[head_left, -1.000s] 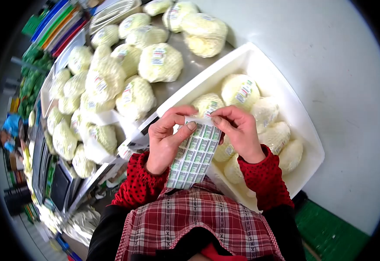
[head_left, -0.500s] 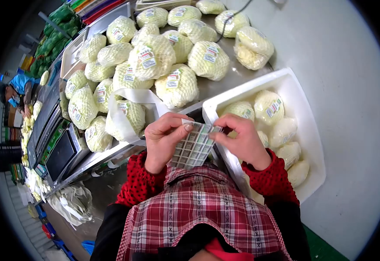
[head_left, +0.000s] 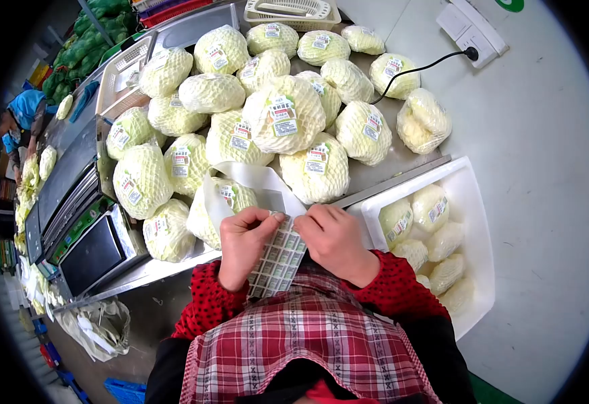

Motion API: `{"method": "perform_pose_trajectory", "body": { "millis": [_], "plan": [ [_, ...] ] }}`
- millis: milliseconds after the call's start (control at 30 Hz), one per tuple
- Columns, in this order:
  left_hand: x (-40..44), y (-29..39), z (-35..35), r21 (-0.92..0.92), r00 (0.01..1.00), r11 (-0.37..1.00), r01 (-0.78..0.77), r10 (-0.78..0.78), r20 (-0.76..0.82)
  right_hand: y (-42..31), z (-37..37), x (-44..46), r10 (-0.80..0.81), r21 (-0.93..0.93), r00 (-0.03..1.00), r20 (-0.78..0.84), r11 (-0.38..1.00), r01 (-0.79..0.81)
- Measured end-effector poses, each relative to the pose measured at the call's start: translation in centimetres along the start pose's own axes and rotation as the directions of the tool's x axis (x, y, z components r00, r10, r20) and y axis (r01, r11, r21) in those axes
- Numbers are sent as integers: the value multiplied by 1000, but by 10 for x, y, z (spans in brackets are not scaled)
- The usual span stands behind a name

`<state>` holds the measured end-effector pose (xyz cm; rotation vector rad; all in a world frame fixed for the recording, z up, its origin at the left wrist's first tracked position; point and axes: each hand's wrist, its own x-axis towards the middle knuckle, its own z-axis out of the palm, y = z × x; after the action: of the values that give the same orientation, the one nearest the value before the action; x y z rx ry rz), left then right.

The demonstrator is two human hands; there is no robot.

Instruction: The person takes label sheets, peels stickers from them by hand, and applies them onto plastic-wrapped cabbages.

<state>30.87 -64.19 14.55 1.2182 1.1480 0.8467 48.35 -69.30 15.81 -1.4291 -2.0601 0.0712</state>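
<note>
My left hand (head_left: 245, 246) pinches the upper left edge of a sheet of small green and white labels (head_left: 279, 259), which hangs down in front of the apron. At the sheet's top right corner my right hand (head_left: 335, 241) has its fingers pressed together; whatever lies between them is hidden. Just beyond my hands, net-wrapped pale vegetables with printed labels (head_left: 284, 116) are heaped on a metal table (head_left: 402, 161). A white strip (head_left: 254, 176) curls over the near ones.
At the right stands a white bin (head_left: 479, 236) holding several wrapped vegetables. A black cord (head_left: 422, 67) runs to a wall socket (head_left: 473, 30). A dark screen (head_left: 92, 256) stands left. Another person (head_left: 26, 111) is at the far left.
The view has swung right, showing more of the table and the socket. My hands have stayed together at the sheet's top, and my right hand's fingers are now more curled.
</note>
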Motion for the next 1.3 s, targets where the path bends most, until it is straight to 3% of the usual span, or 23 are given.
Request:
{"method": "perform_pose_trajectory", "body": {
  "millis": [100, 133, 167, 233, 300, 400, 433, 500, 567, 633, 700, 767, 833, 867, 900, 933, 1100, 1167, 1200, 1233, 1300],
  "plan": [
    [16, -8, -20, -5, 998, 998, 68, -68, -3, 3, 15, 10, 77, 84, 997, 15, 993, -78],
    [22, -11, -25, -11, 996, 997, 82, -82, -28, 13, 17, 13, 319, 416, 943, 94, 848, -328],
    [28, -14, -30, -16, 994, 995, 95, -96, -53, 27, 18, 16, 502, 665, 830, 244, 536, -520],
    [35, -13, -34, -20, 994, 994, 108, -109, -33, 76, 13, 37, 796, 670, 512, 323, 189, -717],
    [42, -14, -32, -57, 994, 993, 104, -106, -16, 121, 22, 52, 882, 684, 385, 271, 105, -722],
    [44, -14, -30, -81, 990, 987, 139, -138, 20, 177, 58, 58, 899, 569, 402, 174, 241, -786],
    [46, -12, -29, -84, 989, 985, 148, -147, 18, 182, 63, 62, 898, 570, 402, 179, 239, -786],
    [50, -10, -30, -71, 988, 985, 155, -154, 28, 189, 72, 70, 890, 399, 446, 97, 376, -836],
    [55, -9, -27, -65, 988, 986, 152, -150, 44, 189, 73, 78, 896, 335, 439, 72, 392, -856],
    [61, -4, -18, -152, 985, 974, 170, -166, 42, 198, 75, 80, 838, 85, 517, 173, 511, -856],
    [66, -1, -15, -125, 986, 978, 164, -159, 53, 200, 85, 78, 776, -272, 613, 150, 628, -729],
    [67, 1, -10, -107, 987, 983, 152, -146, 60, 180, 62, 89, 786, -380, 610, 97, 596, -707],
    [71, 8, -9, -88, 991, 987, 132, -129, 48, 210, 46, 75, 698, -59, 703, -137, 703, -709],
    [72, 12, -8, -102, 991, 987, 127, -122, 52, 231, 18, 78, 824, 217, 565, -53, 561, -799],
    [74, 16, -4, -104, 991, 986, 127, -122, 54, 254, 3, 73, 887, 565, 456, -70, 412, -715],
    [76, 20, -1, -129, 992, 984, 123, -117, 53, 275, -15, 69, 913, 655, 409, -2, 310, -689],
    [90, 26, 24, -183, 994, 980, 84, -68, 91, 344, -2, 62, 906, 670, 417, 76, 264, -694],
    [92, 35, 38, -197, 992, 978, 74, -53, 111, 359, 18, 66, 830, 399, 556, -44, 525, -752],
    [94, 40, 43, -219, 990, 974, 62, -31, 141, 363, 22, 58, 809, 185, 587, -13, 579, -794],
    [96, 43, 44, -242, 986, 969, 51, -10, 168, 361, 18, 63, 801, 198, 599, 7, 586, -786],
    [100, 43, 45, -213, 984, 974, 73, -36, 172, 355, 13, 71, 539, -330, 826, -164, 759, -561]
  ]
}}
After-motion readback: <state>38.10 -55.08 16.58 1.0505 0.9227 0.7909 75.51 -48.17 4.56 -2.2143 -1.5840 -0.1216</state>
